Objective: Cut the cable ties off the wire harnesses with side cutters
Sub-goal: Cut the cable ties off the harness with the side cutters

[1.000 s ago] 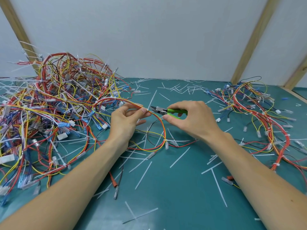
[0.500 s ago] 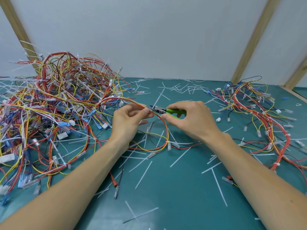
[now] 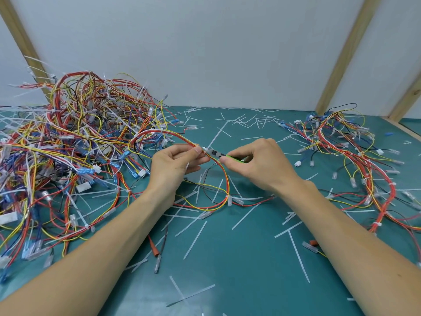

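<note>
Your left hand (image 3: pixel 175 166) and right hand (image 3: pixel 262 164) meet at the centre of the frame, close together but not touching, above the teal mat (image 3: pixel 227 258). Your left hand pinches a red, orange and yellow wire harness (image 3: pixel 224 179) between thumb and fingers; the bundle arcs in from the big tangle of harnesses (image 3: pixel 68 156) at the left of the frame, passes through your grip, then loops down and lies on the mat below and between both hands. Your right hand is closed on the green handles of the side cutters (image 3: pixel 218 154), whose metal tip points left and sits against the harness just beside your left fingertips. Whether the blades are around a cable tie cannot be told. A white connector (image 3: pixel 229 200) hangs at the bottom of the loop, below the cutters. Cut tie strips (image 3: pixel 196 239) lie scattered across the mat in the lower centre. A smaller pile of harnesses (image 3: pixel 355 160) lies at the right of the frame, well apart from your hands.
</note>
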A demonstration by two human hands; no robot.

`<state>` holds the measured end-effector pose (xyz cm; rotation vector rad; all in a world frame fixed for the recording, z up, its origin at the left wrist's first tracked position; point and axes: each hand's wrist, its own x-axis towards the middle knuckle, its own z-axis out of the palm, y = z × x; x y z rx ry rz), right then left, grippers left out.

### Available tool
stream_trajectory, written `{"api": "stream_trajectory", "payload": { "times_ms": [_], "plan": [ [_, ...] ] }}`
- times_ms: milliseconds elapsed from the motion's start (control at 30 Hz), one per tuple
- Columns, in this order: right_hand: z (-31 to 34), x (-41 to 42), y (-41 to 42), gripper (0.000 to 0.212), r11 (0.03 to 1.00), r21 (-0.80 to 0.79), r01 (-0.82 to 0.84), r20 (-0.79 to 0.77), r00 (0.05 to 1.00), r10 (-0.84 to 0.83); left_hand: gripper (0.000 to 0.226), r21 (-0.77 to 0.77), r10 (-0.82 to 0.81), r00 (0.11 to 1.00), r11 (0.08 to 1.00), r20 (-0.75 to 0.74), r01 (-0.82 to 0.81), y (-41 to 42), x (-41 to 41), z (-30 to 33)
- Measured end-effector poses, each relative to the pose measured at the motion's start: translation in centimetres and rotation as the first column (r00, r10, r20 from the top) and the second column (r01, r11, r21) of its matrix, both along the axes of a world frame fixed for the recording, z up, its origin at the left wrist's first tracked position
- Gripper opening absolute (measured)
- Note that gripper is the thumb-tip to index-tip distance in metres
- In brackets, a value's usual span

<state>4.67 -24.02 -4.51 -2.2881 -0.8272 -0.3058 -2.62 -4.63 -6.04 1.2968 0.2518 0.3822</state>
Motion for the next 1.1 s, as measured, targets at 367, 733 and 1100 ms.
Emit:
{"api": "stream_trajectory", "payload": {
  "times_ms": [367, 733, 1100],
  "plan": [
    [0.2, -0.2, 0.2, 0.042, 0.999, -0.036, -0.008, 0.008, 1.0, 0.008, 0.007, -0.02, -0.011, 1.0, 1.0, -0.021, 0.011, -0.1, -0.2, 0.0],
    [-0.2, -0.3, 0.4, 0.034, 1.0, -0.001, 0.01, -0.045, 0.999, -0.01, 0.013, -0.053, -0.006, 1.0, 0.999, 0.001, 0.006, 0.0, 0.1, 0.1],
    [1.0, 0.3, 0.4, 0.039, 0.881, 0.445, 0.159, -0.624, 0.761, 0.177, 0.009, -0.086, 0.012, 1.0, 0.996, 0.011, -0.011, 0.1, 0.1, 0.2]
  ]
}}
